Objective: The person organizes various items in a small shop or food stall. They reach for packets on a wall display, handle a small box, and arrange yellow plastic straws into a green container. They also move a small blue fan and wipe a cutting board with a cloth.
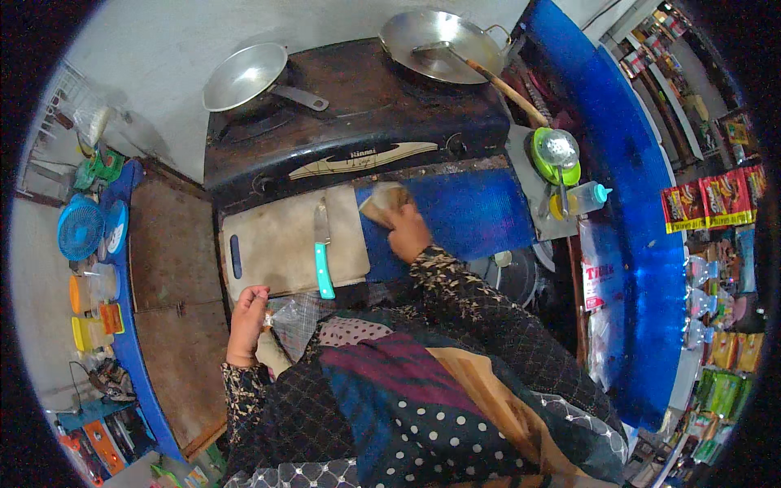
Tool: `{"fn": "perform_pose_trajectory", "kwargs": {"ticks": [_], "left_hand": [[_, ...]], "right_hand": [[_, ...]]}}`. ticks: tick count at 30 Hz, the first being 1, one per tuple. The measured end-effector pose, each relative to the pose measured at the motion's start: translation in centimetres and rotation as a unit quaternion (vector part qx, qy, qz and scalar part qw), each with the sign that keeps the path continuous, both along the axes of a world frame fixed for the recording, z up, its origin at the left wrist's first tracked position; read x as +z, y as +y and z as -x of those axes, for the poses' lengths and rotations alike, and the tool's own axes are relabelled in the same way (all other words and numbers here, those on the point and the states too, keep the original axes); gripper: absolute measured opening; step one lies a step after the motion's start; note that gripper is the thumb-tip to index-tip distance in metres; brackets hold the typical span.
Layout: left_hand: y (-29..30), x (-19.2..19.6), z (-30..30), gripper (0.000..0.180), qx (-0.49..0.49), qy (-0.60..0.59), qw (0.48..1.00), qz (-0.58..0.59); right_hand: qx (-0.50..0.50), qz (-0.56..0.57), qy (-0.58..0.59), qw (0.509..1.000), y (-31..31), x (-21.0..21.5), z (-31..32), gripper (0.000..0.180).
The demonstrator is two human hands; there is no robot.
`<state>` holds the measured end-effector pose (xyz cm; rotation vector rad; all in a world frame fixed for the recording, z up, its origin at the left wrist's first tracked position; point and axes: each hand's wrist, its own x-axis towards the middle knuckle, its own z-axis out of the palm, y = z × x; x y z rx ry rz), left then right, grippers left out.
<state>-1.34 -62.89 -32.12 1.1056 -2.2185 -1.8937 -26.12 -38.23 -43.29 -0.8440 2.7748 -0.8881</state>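
Observation:
My right hand (pixel 409 233) is closed around a beige-and-brown thing (pixel 382 203), blurred so that its kind is unclear. It is over the blue mat (pixel 480 215), by the right edge of a pale cutting board (pixel 281 232). A knife with a turquoise handle (pixel 324 268) lies on the board, blade pointing away from me. Beside the board's near left corner, the fingers of my left hand (pixel 248 324) are pinched at the edge of a clear plastic bag (pixel 294 319), which hangs against my front.
Behind the board stands a dark stove (pixel 350 106) with a frying pan (pixel 244 77) and a wok (pixel 439 49) holding a wooden-handled spatula (pixel 496 81). At right are a green bowl with a ladle (pixel 560 150), a squeeze bottle (pixel 587 199) and a blue partition (pixel 643 268).

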Motion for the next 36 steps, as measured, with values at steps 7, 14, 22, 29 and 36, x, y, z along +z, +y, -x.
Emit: {"fn": "perform_pose_trajectory", "kwargs": {"ticks": [7, 14, 22, 29, 36], "left_hand": [[0.2, 0.5, 1.3, 0.016, -0.012, -0.006, 1.000, -0.006], [0.3, -0.5, 2.1, 0.017, -0.004, 0.027, 0.999, -0.032], [2.0, 0.9, 3.3, 0.020, -0.030, 0.022, 0.999, 0.037], [1.0, -1.3, -0.4, 0.020, 0.019, 0.063, 0.998, 0.017], [0.7, -1.5, -6.5, 0.017, 0.151, 0.085, 0.983, -0.056]], "right_hand": [[0.294, -0.068, -0.179, 0.936, 5.9, 4.5, -6.1, 0.045], [-0.076, 0.294, -0.459, 0.835, 17.9, 6.6, 0.0, 0.040], [-0.169, -0.121, 0.111, 0.972, 17.6, 7.1, 8.8, 0.035], [0.249, 0.116, -0.050, 0.960, -2.1, 5.6, 0.5, 0.026], [0.294, -0.078, -0.088, 0.948, -10.0, 5.3, -7.1, 0.025]]}}
